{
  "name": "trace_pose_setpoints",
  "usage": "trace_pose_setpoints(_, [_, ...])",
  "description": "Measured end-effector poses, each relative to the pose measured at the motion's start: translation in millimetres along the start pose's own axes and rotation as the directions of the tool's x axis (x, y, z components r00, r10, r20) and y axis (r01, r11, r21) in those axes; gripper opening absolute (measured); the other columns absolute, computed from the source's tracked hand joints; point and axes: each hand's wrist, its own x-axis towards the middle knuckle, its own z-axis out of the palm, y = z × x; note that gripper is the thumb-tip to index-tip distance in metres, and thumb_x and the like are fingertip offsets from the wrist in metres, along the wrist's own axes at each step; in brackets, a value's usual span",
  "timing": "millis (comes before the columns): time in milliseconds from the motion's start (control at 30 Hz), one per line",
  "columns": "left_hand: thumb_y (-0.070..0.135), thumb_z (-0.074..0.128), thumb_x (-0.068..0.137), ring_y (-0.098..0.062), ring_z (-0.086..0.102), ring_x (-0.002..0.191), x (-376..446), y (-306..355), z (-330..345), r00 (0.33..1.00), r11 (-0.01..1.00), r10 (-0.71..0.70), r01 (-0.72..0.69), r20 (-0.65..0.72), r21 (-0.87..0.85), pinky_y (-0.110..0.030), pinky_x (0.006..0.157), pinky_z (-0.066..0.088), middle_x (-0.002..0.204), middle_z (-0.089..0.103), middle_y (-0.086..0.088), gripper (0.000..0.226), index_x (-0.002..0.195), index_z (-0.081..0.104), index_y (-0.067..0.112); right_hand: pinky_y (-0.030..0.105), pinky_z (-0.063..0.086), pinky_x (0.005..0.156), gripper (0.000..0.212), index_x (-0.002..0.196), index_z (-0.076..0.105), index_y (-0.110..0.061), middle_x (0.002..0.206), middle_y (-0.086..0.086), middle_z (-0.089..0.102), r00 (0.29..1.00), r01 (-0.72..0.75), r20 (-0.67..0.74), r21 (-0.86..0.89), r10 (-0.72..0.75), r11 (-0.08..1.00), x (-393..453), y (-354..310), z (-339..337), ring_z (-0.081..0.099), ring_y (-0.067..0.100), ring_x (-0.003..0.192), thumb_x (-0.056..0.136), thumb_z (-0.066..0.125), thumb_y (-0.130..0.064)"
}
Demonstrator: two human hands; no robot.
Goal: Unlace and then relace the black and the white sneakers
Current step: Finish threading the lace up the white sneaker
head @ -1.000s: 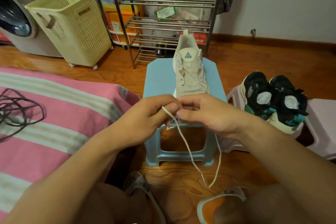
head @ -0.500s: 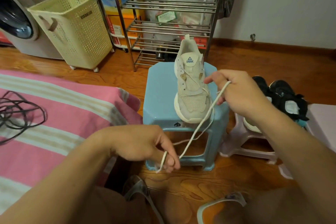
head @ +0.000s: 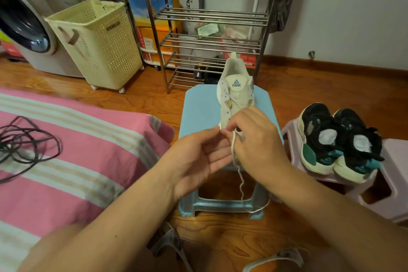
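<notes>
Your right hand [head: 256,139] covers the toe and lower eyelets of the white sneaker [head: 235,93], so you cannot tell which eyelet the white lace [head: 240,183] enters. Fingertip contact between your left hand [head: 198,159] and the lace is blurred, grip undetermined. At 9 o'clock, the black cord [head: 28,146] runs off the frame edge. At 10 o'clock, the washing machine [head: 26,28] is cut off. Box labels behind the metal rack [head: 212,13] are unreadable.

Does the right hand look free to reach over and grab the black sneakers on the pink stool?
Probably not yet. The black sneakers sit uncovered beside it on the pink stool, nothing between, but the right hand is holding the white lace at the white sneaker.
</notes>
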Motion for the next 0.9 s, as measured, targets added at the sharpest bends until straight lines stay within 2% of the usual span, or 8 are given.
trace_pose_setpoints(133, [0.016,0.053,0.102,-0.025,0.069,0.091,-2.7,0.4,4.8,0.996,0.989,0.079,-0.084,0.049,0.121,-0.040,0.092,0.058,0.098,0.071,-0.014,0.021,0.102,0.072,0.007,0.040,0.046,0.059,0.007,0.084,0.069,-0.008,0.081,0.007,0.061,0.995,0.094,0.037,-0.143,-0.089,0.985,5.1,3.8,4.9,0.054,0.025,0.079,0.090,0.072,-0.010])
trace_pose_setpoints(200, [0.014,0.054,0.101,-0.020,0.063,0.074,-2.9,3.0,4.7,0.983,0.910,0.184,-0.168,-0.005,0.379,-0.033,0.072,0.058,0.084,0.069,-0.010,0.024,0.093,0.075,0.007,0.039,0.049,0.061,0.005,0.087,0.072,-0.008,0.084,0.008,0.063,0.989,0.129,0.092,-0.144,-0.116,0.981,11.7,11.8,4.5,0.057,0.026,0.083,0.089,0.074,-0.012])
trace_pose_setpoints(300, [0.031,0.057,0.102,-0.013,0.034,0.050,3.8,11.6,-1.2,0.948,0.781,0.290,-0.155,-0.131,0.605,-0.025,0.047,0.029,0.056,0.044,0.001,0.027,0.089,0.075,0.016,0.037,0.054,0.069,0.011,0.094,0.076,-0.010,0.089,0.006,0.068,0.970,0.167,0.197,-0.115,-0.143,0.979,20.9,25.9,1.5,0.062,0.025,0.088,0.083,0.080,-0.010])
trace_pose_setpoints(400, [0.043,0.062,0.098,-0.013,0.028,0.048,9.3,21.9,-4.2,0.917,0.660,0.392,-0.220,-0.079,0.718,-0.030,0.049,0.023,0.048,0.039,0.009,0.026,0.091,0.075,0.022,0.033,0.050,0.067,0.016,0.098,0.078,-0.015,0.091,0.003,0.066,0.950,0.167,0.276,-0.067,-0.143,0.984,27.5,33.8,-6.3,0.059,0.021,0.089,0.083,0.080,-0.012])
trace_pose_setpoints(567, [0.029,0.067,0.097,-0.008,0.050,0.053,29.9,28.0,-2.7,0.866,0.411,0.500,-0.250,0.012,0.877,-0.031,0.058,0.043,0.062,0.064,0.008,0.017,0.084,0.074,0.021,0.042,0.056,0.074,0.017,0.105,0.079,-0.018,0.094,-0.001,0.070,0.930,0.099,0.356,-0.015,-0.087,0.995,40.0,42.2,-13.8,0.065,0.020,0.088,0.088,0.075,-0.015])
trace_pose_setpoints(667, [0.031,0.067,0.097,-0.001,0.056,0.058,41.4,29.3,2.1,0.885,0.466,0.464,-0.273,0.030,0.842,-0.022,0.060,0.047,0.077,0.073,0.004,0.015,0.088,0.075,0.022,0.040,0.055,0.078,0.024,0.114,0.072,-0.023,0.093,-0.005,0.070,0.908,0.018,0.419,-0.010,-0.013,1.000,43.7,48.0,-10.0,0.064,0.014,0.087,0.090,0.072,-0.019])
trace_pose_setpoints(733, [0.030,0.068,0.097,0.003,0.051,0.053,49.5,30.2,3.6,0.850,0.405,0.525,-0.298,0.047,0.864,-0.012,0.054,0.039,0.072,0.070,0.005,0.017,0.086,0.076,0.019,0.036,0.056,0.077,0.019,0.106,0.067,-0.022,0.088,-0.010,0.066,0.897,-0.078,0.437,0.017,0.063,0.997,47.3,52.2,-7.9,0.062,0.008,0.082,0.088,0.073,-0.020])
trace_pose_setpoints(900, [0.020,0.074,0.092,0.002,0.062,0.065,70.8,28.6,-1.4,0.861,0.322,0.509,-0.194,0.003,0.926,-0.016,0.065,0.048,0.078,0.074,0.011,0.008,0.086,0.078,0.023,0.009,0.043,0.067,0.011,0.089,0.069,-0.020,0.077,-0.015,0.060,0.908,-0.321,0.284,-0.003,0.309,0.947,52.8,75.0,-6.8,0.055,-0.004,0.070,0.086,0.075,-0.011])
